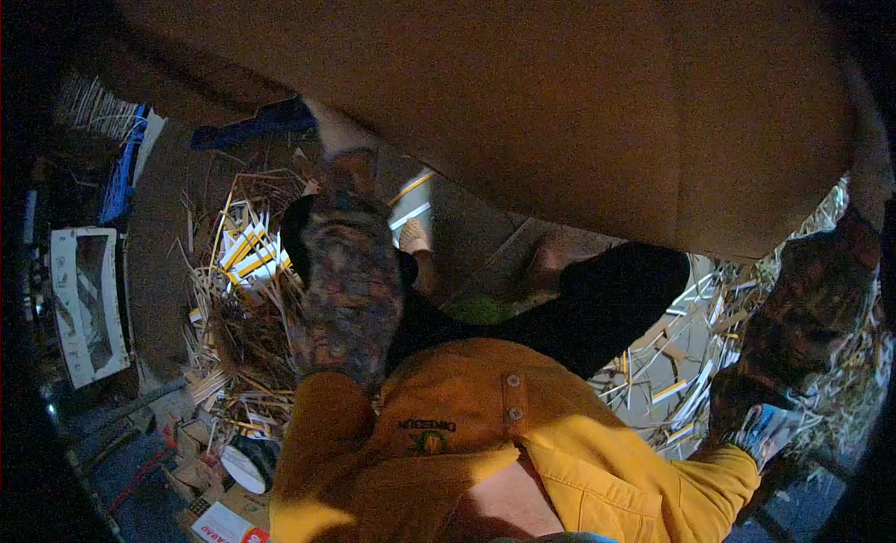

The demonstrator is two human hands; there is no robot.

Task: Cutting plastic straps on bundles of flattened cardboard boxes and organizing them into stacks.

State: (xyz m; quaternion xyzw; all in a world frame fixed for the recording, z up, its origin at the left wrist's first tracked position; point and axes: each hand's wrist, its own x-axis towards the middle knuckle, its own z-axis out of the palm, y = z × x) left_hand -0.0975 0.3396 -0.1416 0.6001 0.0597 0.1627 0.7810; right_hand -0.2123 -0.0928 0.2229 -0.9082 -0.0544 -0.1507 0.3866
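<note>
A broad brown cardboard sheet (579,104) fills the upper view, raised close in front of me, its lower edge slanting down to the right. My left hand (341,132) is closed at the sheet's lower left edge, with the fingers hidden behind the board. Toward the sheet's right edge reaches my right arm (803,310), in a dark patterned sleeve cover. Shadow and the board hide most of my right hand, so its fingers do not show. Under my left forearm lies a heap of brown stalks mixed with white and yellow strips (252,253).
My bare feet (415,237) rest on the floor between scrap piles. More pale strips (686,356) litter the right side. At the left stand a white-framed panel (89,305) and a blue upright (121,174). A white-and-red carton (224,524) lies at lower left.
</note>
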